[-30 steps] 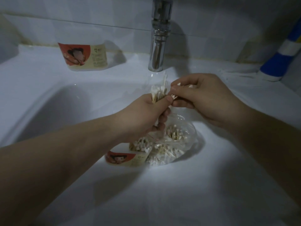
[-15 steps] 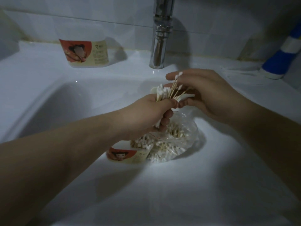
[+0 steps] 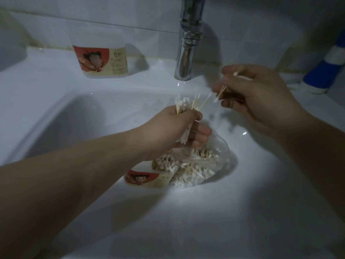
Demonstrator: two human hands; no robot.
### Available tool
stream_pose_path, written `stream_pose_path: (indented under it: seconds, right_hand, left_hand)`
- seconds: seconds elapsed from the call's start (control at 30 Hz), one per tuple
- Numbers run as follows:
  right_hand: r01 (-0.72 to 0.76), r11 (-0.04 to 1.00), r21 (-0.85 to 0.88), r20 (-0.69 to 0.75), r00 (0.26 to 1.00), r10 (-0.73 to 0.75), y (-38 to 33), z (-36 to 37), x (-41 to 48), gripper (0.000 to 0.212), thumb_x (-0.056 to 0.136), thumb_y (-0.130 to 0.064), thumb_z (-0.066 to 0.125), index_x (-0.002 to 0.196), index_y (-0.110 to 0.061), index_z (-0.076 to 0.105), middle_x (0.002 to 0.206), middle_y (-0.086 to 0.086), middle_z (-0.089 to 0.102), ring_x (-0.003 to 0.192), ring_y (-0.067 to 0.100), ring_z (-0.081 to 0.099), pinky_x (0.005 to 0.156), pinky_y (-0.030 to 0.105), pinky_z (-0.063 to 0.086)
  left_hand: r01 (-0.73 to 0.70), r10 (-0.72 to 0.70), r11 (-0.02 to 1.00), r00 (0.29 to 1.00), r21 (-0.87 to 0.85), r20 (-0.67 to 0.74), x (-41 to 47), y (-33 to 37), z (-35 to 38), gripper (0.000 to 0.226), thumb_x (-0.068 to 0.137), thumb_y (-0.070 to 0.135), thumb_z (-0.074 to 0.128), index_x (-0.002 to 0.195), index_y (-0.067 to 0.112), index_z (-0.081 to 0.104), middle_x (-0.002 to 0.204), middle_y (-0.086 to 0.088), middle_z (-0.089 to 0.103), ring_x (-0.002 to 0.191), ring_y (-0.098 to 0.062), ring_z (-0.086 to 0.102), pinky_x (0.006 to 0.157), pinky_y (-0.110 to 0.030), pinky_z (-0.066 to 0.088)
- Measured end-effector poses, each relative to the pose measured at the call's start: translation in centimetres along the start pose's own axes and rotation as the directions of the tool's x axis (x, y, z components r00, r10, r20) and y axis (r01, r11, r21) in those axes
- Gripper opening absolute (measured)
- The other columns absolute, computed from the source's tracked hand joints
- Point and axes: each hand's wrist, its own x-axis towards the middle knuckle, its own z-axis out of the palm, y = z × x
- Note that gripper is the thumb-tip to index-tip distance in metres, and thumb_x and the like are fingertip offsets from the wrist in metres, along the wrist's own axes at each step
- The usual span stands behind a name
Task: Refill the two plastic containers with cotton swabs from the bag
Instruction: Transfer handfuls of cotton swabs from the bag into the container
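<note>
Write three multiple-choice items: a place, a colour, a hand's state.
1. Where stands the upright clear plastic container with the red-and-cream label? A) in a hand B) on the white sink ledge, left of the chrome tap C) on the floor
2. Colour of the striped object at far right? A) blue and white B) green C) black
3. The left hand: A) open, empty B) grips a bundle of wooden-stick cotton swabs C) turns the tap
B: stands by the wall. A: blue, white band. B: fingers curl round them.
</note>
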Motion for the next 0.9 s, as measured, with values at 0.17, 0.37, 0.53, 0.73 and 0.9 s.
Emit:
stream_pose_path:
  seconds: [0.17, 0.37, 0.53, 0.73, 0.9]
  right_hand:
    - [0.040, 0.975, -0.218, 0.096, 0.995, -0.020, 1.5, 1.5, -0.7, 0.007, 0.090, -0.013, 0.076, 0.095, -0.016, 0.079, 0.085, 0.004, 0.079, 0.074, 0.014, 0.074, 0.067, 0.024, 0.058]
    - [0.060, 0.982, -0.180, 0.211, 0.977, -0.021, 2.5, 2.0, -0.9, 0.027, 0.092, -0.015, 0.074, 0.118, -0.021, 0.073, 0.090, 0.006, 0.080, 0.081, 0.020, 0.077, 0.074, 0.030, 0.061]
    - [0.125, 0.972, -0.200, 0.270, 0.960, -0.068, 2.0, 1.3, -0.8, 0.021, 0.092, -0.017, 0.073, 0.110, -0.028, 0.077, 0.095, 0.005, 0.080, 0.088, 0.021, 0.077, 0.078, 0.033, 0.063]
    - [0.190, 0.952, -0.240, 0.301, 0.947, -0.113, 1.9, 2.2, -1.3, 0.038, 0.092, -0.039, 0.060, 0.128, -0.051, 0.062, 0.102, 0.000, 0.076, 0.091, 0.018, 0.075, 0.077, 0.039, 0.064]
    - [0.255, 0.921, -0.295, 0.267, 0.947, -0.176, 1.5, 2.4, -1.6, 0.036, 0.099, -0.031, 0.057, 0.134, -0.037, 0.065, 0.113, -0.003, 0.076, 0.103, 0.023, 0.073, 0.086, 0.051, 0.061]
  left_hand:
    - [-0.064, 0.067, 0.997, 0.995, -0.048, 0.078, 0.0, -0.3, 0.0, 0.027, 0.109, 0.020, 0.044, 0.113, 0.005, 0.065, 0.093, -0.011, 0.072, 0.081, -0.020, 0.070, 0.072, -0.027, 0.059]
    - [-0.089, 0.087, 0.995, 0.994, 0.043, 0.060, -0.2, -0.2, 0.1, 0.024, 0.110, 0.019, 0.044, 0.103, 0.009, 0.064, 0.071, -0.002, 0.065, 0.058, -0.011, 0.059, 0.059, -0.023, 0.054]
    - [-0.052, 0.051, 0.998, 0.998, 0.031, 0.041, -0.1, 0.0, 0.0, 0.016, 0.107, 0.024, 0.050, 0.101, 0.013, 0.061, 0.063, 0.004, 0.053, 0.055, -0.010, 0.047, 0.061, -0.028, 0.054]
    - [-0.057, 0.054, 0.998, 0.995, 0.036, 0.084, 0.0, 0.3, -0.3, 0.022, 0.106, 0.031, 0.053, 0.093, 0.016, 0.063, 0.063, 0.005, 0.050, 0.057, -0.010, 0.051, 0.062, -0.027, 0.054]
    - [-0.060, 0.052, 0.996, 0.991, 0.064, 0.122, -0.2, 0.3, -0.2, 0.023, 0.106, 0.026, 0.052, 0.092, 0.013, 0.064, 0.066, 0.002, 0.056, 0.058, -0.013, 0.057, 0.059, -0.026, 0.054]
